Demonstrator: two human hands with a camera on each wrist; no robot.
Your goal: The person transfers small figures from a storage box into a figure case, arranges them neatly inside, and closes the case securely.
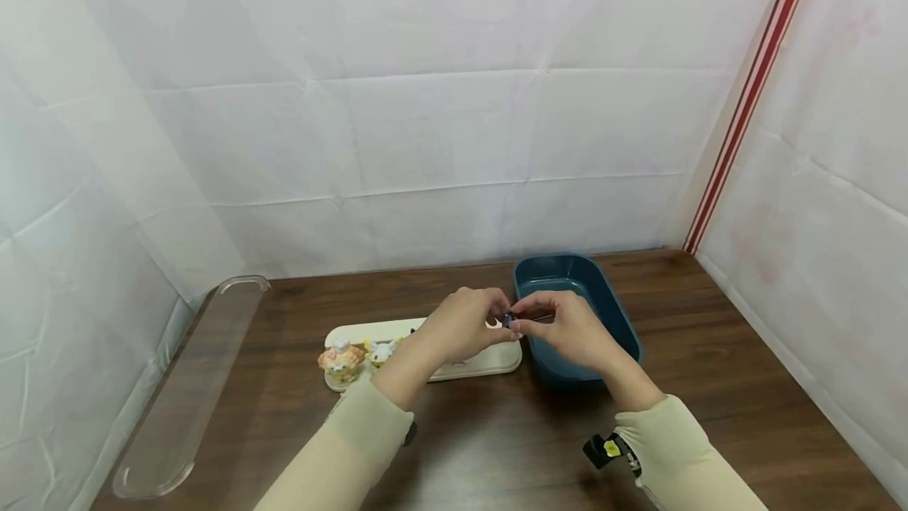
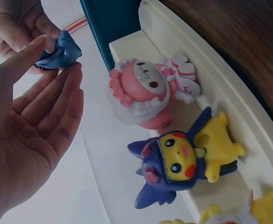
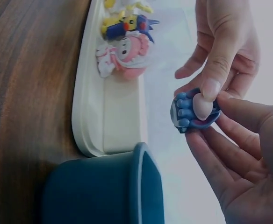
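Note:
Both hands hold a small blue toy figurine (image 3: 185,109) with a pale oval part on it. My left hand (image 1: 457,326) pinches it between thumb and fingers, the thumb lying on the pale part. From the other side, my right hand (image 1: 571,330) grips it with thumb and fingertips. They work above the right end of a long cream stepped stand (image 1: 500,361). On that stand lie a pink figurine (image 2: 143,86) with white frills and a yellow figurine (image 2: 178,161) in a dark blue hood, seen in both wrist views.
A teal bin (image 1: 619,314) stands right of the stand, under my right hand. Towards the stand's left end are an orange-topped figurine (image 1: 342,361) and a white-and-yellow one (image 1: 381,351). A clear plastic cover (image 1: 195,385) lies at the table's left; white sheets surround the table.

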